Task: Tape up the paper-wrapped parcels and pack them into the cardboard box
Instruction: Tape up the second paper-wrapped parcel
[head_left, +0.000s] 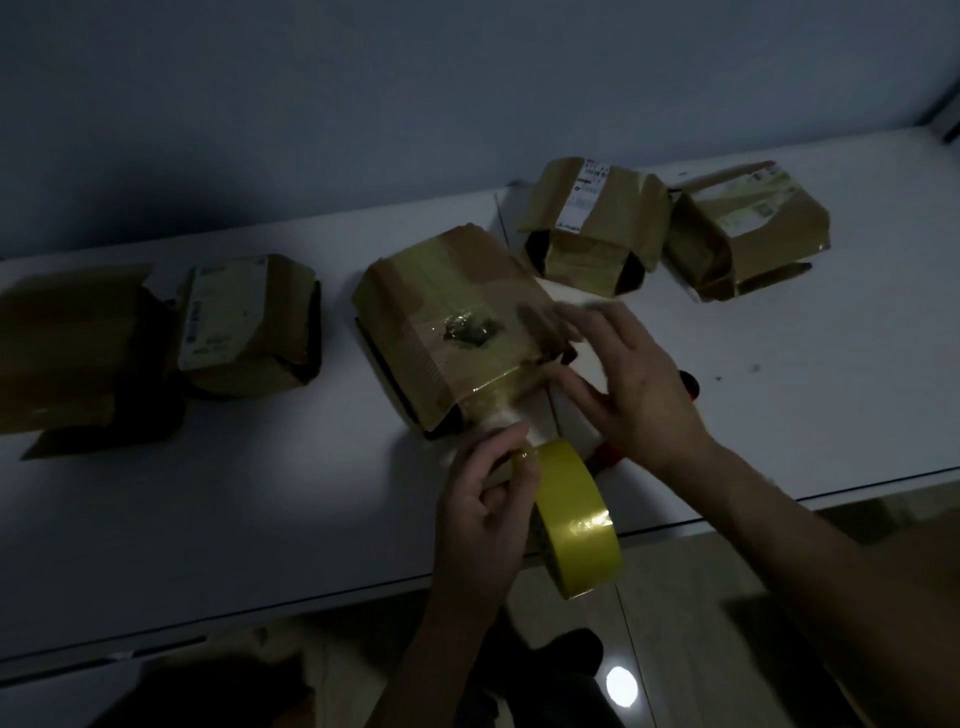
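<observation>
A brown paper-wrapped parcel lies in the middle of the white table, with glossy tape across its top. A strip of clear tape runs from its near end down to a yellow tape roll. My left hand grips the roll at the table's front edge. My right hand hovers with spread, blurred fingers over the parcel's right end, touching the tape there. Two parcels stand at the back right and two more at the left.
A red object shows partly behind my right hand, and another red piece below it. A grey wall stands behind the table. Tiled floor and something crumpled and brown lie below the front edge. The scene is dim.
</observation>
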